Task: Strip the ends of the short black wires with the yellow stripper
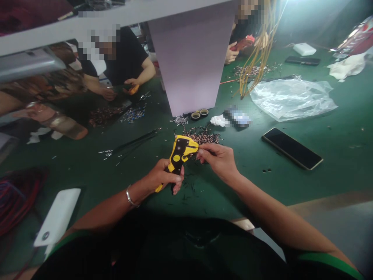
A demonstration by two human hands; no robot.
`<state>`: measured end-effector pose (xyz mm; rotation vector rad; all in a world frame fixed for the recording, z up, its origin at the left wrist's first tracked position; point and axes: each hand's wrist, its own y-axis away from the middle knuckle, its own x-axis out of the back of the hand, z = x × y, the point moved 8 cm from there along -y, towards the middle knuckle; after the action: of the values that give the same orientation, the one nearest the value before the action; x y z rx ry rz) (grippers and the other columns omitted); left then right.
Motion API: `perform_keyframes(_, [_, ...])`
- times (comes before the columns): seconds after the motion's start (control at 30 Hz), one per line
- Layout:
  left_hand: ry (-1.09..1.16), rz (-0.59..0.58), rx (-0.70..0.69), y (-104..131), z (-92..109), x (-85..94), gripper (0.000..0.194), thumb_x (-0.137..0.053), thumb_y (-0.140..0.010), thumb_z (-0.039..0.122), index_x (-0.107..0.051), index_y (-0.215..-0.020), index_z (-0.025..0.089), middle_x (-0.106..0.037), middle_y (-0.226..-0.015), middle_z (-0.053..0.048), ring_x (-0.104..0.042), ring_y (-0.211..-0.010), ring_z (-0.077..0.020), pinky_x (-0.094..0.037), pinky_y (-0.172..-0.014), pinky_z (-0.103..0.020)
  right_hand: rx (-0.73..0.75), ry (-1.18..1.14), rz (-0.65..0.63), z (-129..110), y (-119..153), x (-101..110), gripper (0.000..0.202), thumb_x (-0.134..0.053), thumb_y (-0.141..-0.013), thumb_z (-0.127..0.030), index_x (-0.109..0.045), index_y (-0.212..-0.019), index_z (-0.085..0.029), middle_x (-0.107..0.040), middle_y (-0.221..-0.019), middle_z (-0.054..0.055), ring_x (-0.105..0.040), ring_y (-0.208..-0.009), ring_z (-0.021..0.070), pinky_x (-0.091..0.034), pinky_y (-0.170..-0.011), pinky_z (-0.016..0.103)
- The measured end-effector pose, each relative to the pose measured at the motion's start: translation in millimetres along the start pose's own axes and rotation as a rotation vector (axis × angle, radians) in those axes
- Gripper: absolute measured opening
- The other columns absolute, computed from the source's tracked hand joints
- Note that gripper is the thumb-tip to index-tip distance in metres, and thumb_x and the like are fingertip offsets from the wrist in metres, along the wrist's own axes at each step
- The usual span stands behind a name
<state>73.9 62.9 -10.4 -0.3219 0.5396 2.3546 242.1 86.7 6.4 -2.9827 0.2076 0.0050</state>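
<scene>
A yellow and black hand tool [178, 153], tilted with its head up, is held by my left hand [169, 175], whose fingers wrap round the handles. My right hand [217, 157] is pinched at the tip of the tool's jaws, on the right side; whatever lies between its fingertips is too small to make out. Behind the tool and the fingers spreads a pile of small copper-coloured pieces [204, 135] on the green table [244, 190]. A bundle of thin black wires [135, 140] lies to the left of the tool.
A dark phone [292, 148] and a clear plastic bag [293, 99] lie at the right. Two small round tins [199, 114] stand near a pale panel [194, 62]. A white device [58, 216] and red cable coils [20, 202] are at the left. Two people sit opposite, hands on tools.
</scene>
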Motion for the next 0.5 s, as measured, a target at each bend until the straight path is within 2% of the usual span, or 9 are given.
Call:
perform_keyframes(0.17, [-0.012,0.070,0.008,0.9,-1.1,5.5,0.018,-0.075,-0.067,0.018,-0.059,-0.074,0.015,-0.055,-0.043,0.004,-0.047,-0.034,-0.0093,-0.044,-0.036,-0.022,0.005,0.028,-0.022,2.7,0.2,-1.4,0.011,-0.066,-0.076,-0.024,-0.076,-0.077,-0.020,-0.071,-0.063,0.000,-0.062,-0.050,0.0113,-0.053,-0.053,0.028])
perform_keyframes(0.27, [-0.008,0.070,0.003,0.8,-0.6,7.4,0.016,-0.073,-0.068,0.017,-0.058,-0.072,0.015,-0.050,-0.039,0.007,-0.041,-0.030,-0.0070,-0.039,-0.033,-0.019,-0.017,0.039,-0.020,5.0,-0.5,-1.5,0.011,-0.066,-0.076,-0.025,-0.076,-0.077,-0.020,-0.071,-0.063,0.000,-0.061,-0.050,0.0111,-0.053,-0.054,0.028])
perform_keyframes(0.37, [-0.015,0.025,-0.009,0.0,1.4,5.1,0.017,-0.074,-0.067,0.016,-0.060,-0.077,0.013,-0.056,-0.047,0.004,-0.049,-0.036,-0.0096,-0.046,-0.038,-0.023,-0.038,0.035,-0.020,4.5,-1.1,-1.9,0.012,-0.065,-0.076,-0.026,-0.076,-0.075,-0.021,-0.070,-0.063,-0.001,-0.061,-0.050,0.0108,-0.052,-0.053,0.027])
perform_keyframes(0.5, [0.023,-0.024,-0.099,-0.9,12.7,3.2,0.022,-0.074,-0.065,0.015,-0.063,-0.084,0.010,-0.063,-0.063,-0.001,-0.057,-0.048,-0.0134,-0.052,-0.046,-0.029,-0.065,0.044,0.004,5.3,-0.5,-0.6,0.012,-0.066,-0.074,-0.028,-0.075,-0.075,-0.021,-0.070,-0.062,0.000,-0.061,-0.050,0.0113,-0.052,-0.053,0.027])
